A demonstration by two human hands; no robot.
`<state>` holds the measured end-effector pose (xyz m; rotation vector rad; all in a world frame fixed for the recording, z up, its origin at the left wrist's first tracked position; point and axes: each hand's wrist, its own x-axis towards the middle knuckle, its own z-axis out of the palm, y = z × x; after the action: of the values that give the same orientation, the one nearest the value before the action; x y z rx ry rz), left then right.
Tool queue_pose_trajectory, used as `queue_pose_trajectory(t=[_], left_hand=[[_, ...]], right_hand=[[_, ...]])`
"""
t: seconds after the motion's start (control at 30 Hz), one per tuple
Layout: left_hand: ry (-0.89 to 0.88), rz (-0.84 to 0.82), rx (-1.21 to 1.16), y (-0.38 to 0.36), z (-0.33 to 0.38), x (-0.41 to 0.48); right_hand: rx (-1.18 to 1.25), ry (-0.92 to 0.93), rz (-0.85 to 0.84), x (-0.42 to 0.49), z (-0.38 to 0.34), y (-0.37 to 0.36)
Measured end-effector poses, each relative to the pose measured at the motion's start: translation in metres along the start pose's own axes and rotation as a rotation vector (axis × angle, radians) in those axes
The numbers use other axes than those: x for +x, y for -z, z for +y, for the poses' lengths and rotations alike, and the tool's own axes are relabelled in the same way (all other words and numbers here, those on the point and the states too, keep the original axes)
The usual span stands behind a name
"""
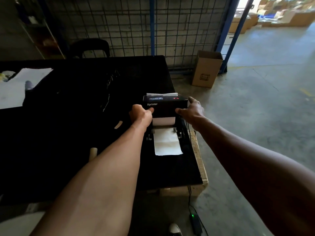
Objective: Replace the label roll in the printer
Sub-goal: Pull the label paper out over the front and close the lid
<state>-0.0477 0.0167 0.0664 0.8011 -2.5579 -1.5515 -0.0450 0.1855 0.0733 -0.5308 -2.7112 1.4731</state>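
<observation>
Basically, everything sits on a black table [71, 133], and the Xprinter label printer [166, 106] is parked at its right edge, presumably so the power cable [189, 193] can drop straight to the adapter [196, 222] on the floor, green light on.

Left hand [140, 114] and right hand [191, 110] are apart, one clamped on each side of the printer's lid, thumbs on the near face. My read: a two-sided grip to work the side latches or press the lid evenly.

Label paper [167, 142] runs from the printer's rear slot toward the person between two guides and lies flat on the table; a strip also shows at the top exit [162, 94]. Whether a roll sits inside, can't tell. A red light [176, 98] glows on top, so the lid or the feed probably isn't seated.

Around: wire mesh fence [136, 26] behind, a dark chair [92, 48] past the table, open cardboard box [207, 68] on the concrete, well apart. A white sheet [12, 92] lies far left. Small scraps near the left forearm; nothing blocks the hands.
</observation>
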Motion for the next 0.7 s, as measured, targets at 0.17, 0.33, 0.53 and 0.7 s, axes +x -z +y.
queue_pose_trajectory(t=[0.17,0.33,0.53,0.7], left_hand=[[0.002,-0.032,0.019,0.005,0.003,0.003],[0.027,-0.054,-0.064,0.006,0.0,0.003],[0.07,-0.115,-0.072,0.009,-0.013,0.005],[0.109,-0.181,-0.072,0.008,-0.032,-0.005]], right_hand=[[-0.06,0.016,-0.018,0.008,0.0,0.004],[-0.056,-0.025,-0.018,0.012,-0.002,0.003],[-0.115,0.033,-0.022,0.006,0.013,0.001],[-0.149,0.036,-0.045,-0.012,0.035,-0.004]])
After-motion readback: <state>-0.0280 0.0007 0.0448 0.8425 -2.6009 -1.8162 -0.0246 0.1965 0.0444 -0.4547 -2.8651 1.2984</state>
